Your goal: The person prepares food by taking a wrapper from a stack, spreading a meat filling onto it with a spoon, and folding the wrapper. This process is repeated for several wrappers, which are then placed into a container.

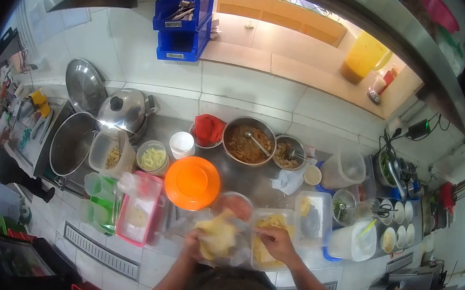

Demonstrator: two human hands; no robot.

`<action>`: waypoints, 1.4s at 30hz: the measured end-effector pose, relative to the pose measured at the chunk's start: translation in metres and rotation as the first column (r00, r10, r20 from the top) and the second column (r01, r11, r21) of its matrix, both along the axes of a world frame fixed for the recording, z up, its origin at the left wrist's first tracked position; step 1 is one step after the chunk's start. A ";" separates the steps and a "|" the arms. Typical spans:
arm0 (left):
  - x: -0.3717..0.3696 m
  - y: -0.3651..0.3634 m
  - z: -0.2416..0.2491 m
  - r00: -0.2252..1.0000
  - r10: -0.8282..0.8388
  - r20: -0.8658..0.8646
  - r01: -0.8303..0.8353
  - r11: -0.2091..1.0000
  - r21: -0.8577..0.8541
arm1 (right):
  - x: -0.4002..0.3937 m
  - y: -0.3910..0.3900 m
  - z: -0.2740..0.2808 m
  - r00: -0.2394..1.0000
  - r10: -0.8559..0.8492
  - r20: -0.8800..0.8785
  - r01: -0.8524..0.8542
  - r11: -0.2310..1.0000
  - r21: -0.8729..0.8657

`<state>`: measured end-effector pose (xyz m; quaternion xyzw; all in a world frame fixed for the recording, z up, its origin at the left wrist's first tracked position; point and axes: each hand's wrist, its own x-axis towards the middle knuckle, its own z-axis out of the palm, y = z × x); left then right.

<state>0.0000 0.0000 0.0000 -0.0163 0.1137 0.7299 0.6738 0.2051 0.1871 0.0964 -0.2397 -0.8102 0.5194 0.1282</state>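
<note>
My left hand (193, 245) is closed around the near-left edge of a pale yellow, floppy mass (218, 237), blurred by motion; its exact kind I cannot make out. Clear plastic film (241, 254) shows around that mass. Over a clear rectangular tub (254, 264) to the right is my right hand (278, 242), its fingers pinched at the yellow pieces (264, 255) inside. Whether anything is between those fingertips is hidden. Behind the yellow mass sits a bowl of pinkish minced filling (240, 207), partly covered by it.
An orange lidded container (192, 183) and a pink tray (138, 214) stand left. Behind are a steel bowl of brown filling (249, 144) and a smaller bowl (289, 152). White tubs (353, 240) and several cups (401, 236) crowd the right. A person (6, 164) is far left.
</note>
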 end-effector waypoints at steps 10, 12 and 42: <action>-0.005 -0.001 0.001 0.998 0.041 -0.044 -0.045 0.995 -0.094 | -0.005 -0.008 -0.010 0.988 -0.083 0.127 0.111 0.967 -0.230; -0.001 0.001 -0.002 0.998 0.065 -0.027 -0.067 0.995 -0.071 | -0.001 -0.005 -0.007 0.985 -0.094 0.148 0.119 0.978 -0.173; 0.002 0.016 0.013 0.962 0.145 -0.230 -0.137 0.989 0.052 | -0.025 -0.004 -0.029 0.984 0.126 -0.129 -0.035 0.836 0.547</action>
